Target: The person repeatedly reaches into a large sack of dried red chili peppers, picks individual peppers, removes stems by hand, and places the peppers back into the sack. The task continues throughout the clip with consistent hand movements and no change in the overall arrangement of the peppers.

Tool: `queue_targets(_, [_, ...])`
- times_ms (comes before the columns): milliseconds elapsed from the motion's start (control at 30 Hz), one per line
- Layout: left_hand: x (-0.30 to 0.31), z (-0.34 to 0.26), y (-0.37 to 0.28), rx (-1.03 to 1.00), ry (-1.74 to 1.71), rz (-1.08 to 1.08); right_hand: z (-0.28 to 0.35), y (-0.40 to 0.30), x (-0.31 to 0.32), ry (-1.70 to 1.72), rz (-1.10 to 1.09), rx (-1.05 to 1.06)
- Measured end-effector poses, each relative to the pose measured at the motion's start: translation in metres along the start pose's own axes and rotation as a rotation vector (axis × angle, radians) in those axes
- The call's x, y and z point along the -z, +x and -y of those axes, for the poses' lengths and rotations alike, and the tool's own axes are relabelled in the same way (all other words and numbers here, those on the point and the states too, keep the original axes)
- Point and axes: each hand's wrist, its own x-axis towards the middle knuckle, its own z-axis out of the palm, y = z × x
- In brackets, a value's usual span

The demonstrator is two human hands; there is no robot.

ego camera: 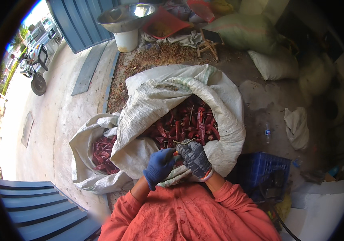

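My left hand (160, 164), in a blue knit glove, and my right hand (194, 156), in a grey patterned glove, meet over the near side of a large white woven sack (229, 120). Between the fingertips shows an orange-red bit of a chili pepper (175, 153), mostly hidden by the gloves. A thin pale stem (178, 142) crosses just beyond my right fingertips. Inside the sack's rolled-down mouth lie many dried red chilies (187, 125). A smaller woven sack (80, 150) to the left holds more red chilies (102, 153).
Right of me stands a blue plastic crate (262, 159), with a plastic bottle (267, 132) beyond it. A small wooden stool (208, 48), a metal basin (126, 18) on a white bucket (126, 40) and full sacks (244, 31) stand farther back. Stem litter (166, 55) covers the floor there.
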Motion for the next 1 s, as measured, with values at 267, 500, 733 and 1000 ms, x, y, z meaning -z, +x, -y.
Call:
queue_targets(267, [0.011, -0.002, -0.002, -0.08, 0.021, -0.072, 0.01, 0.004, 0.008, 0.993, -0.079, -0.384])
queue_targets(500, [0.11, 0.022, -0.054, 0.371, -0.283, -0.459, 0.014, -0.004, 0.099, 0.513, -0.35, -0.04])
queue_targets(733, [0.211, 0.136, -0.13, 0.535, 0.5, -0.585, -0.045, -0.006, 0.245, -0.716, -1.06, 0.115])
queue_targets(1000, [0.183, 0.085, -0.096, 0.59, 0.302, -0.531, -0.087, -0.017, 0.234, -0.676, -0.892, -0.093])
